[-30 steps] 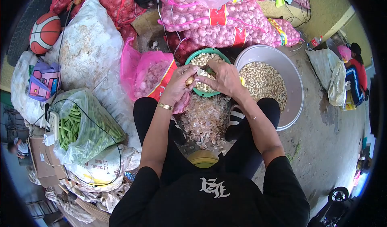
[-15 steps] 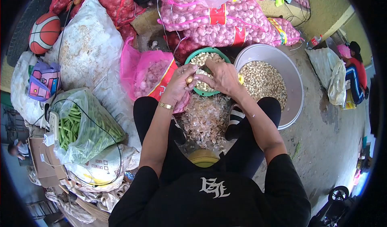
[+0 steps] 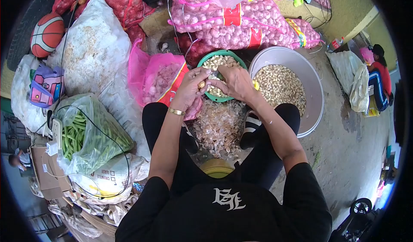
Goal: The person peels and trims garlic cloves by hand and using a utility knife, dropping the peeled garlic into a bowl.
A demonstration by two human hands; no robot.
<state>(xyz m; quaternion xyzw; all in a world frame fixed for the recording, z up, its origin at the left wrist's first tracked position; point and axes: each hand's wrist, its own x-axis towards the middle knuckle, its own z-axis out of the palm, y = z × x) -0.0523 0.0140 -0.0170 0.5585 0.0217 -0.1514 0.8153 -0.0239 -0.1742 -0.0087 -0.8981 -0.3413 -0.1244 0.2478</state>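
Garlic is what both hands are busy with, seen from the head camera looking down. The left hand (image 3: 189,89) pinches a small garlic clove (image 3: 201,85) between thumb and fingertips, and the right hand (image 3: 234,82) meets it with fingers drawn in close, gripping the same clove or its skin; whether a small blade is in there I cannot tell. The clove sits just above the near rim of the green bowl (image 3: 205,61), which holds more cloves. Right of the green bowl stands a big metal basin (image 3: 312,81) of peeled cloves; below the bowl lies a heap of papery skins (image 3: 219,124); left of it, a pink mesh sack (image 3: 157,81). Such a clove looks light, firm, likely slick once bared, its skin brittle, so a fingertip pinch across its flat sides seems best.
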